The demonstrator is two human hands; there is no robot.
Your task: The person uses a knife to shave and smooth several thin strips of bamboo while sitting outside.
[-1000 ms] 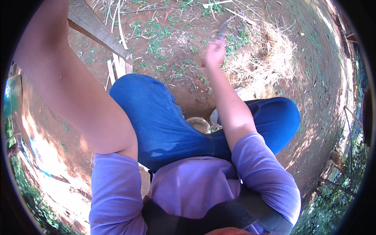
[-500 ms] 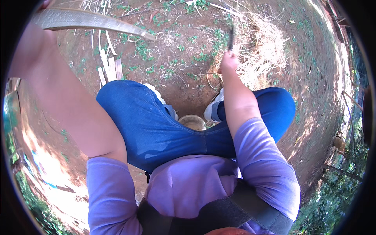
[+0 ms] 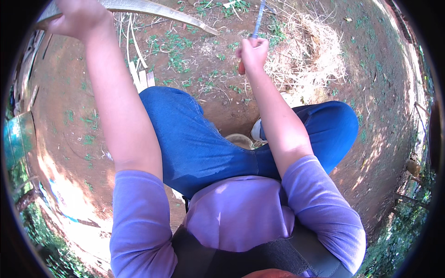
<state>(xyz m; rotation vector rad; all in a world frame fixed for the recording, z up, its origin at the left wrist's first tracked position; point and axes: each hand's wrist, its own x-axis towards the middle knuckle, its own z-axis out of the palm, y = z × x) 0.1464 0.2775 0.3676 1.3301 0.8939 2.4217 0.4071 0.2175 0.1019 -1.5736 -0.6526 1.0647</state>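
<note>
My left hand [image 3: 85, 18] is closed round a long, pale split-bamboo strip [image 3: 162, 11] at the upper left. Its far end reaches to the right, a little short of the knife, and the two are apart. In my right hand [image 3: 254, 53] is a knife [image 3: 259, 19], gripped by its reddish-brown handle. The narrow blade points away from me toward the top edge, and its tip runs close to the edge of the picture. Both arms are stretched forward over my bent knees.
A heap of pale shavings [image 3: 320, 55] lies on the earth ground beyond my right knee. Several flat strips [image 3: 143, 79] lie beyond my left knee. A low round stool [image 3: 241, 140] shows between my legs. A green object [image 3: 21, 136] stands at the left edge.
The bamboo strip and my left hand have moved right and farther away. My right hand has swung left and farther away with the knife. The whole view has shifted slightly.
</note>
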